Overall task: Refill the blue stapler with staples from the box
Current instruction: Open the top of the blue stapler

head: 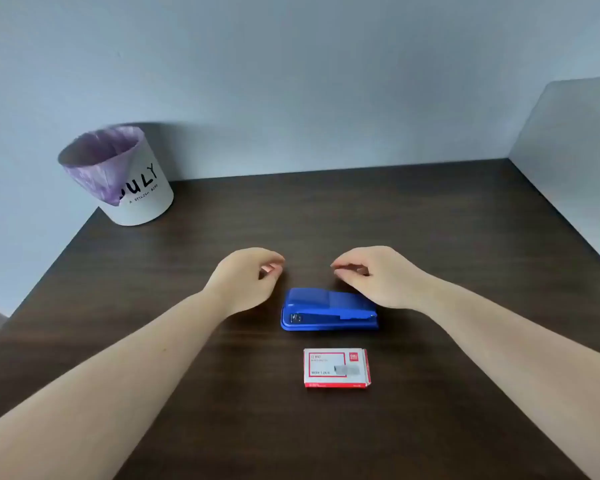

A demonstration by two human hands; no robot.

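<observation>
A blue stapler (pixel 328 309) lies closed on its base in the middle of the dark wooden table (pixel 430 237). In front of it, nearer to me, lies a small red-and-white box of staples (pixel 336 367), closed and flat. My left hand (pixel 246 277) hovers just left of and behind the stapler, fingers loosely curled, holding nothing. My right hand (pixel 374 275) hovers over the stapler's right rear end, fingers curled with thumb and forefinger close together; nothing is visibly held. Neither hand touches the box.
A white bin (pixel 125 178) with a purple liner and black lettering stands at the table's back left corner. A grey panel (pixel 575 161) leans along the right edge. A pale wall runs behind the table.
</observation>
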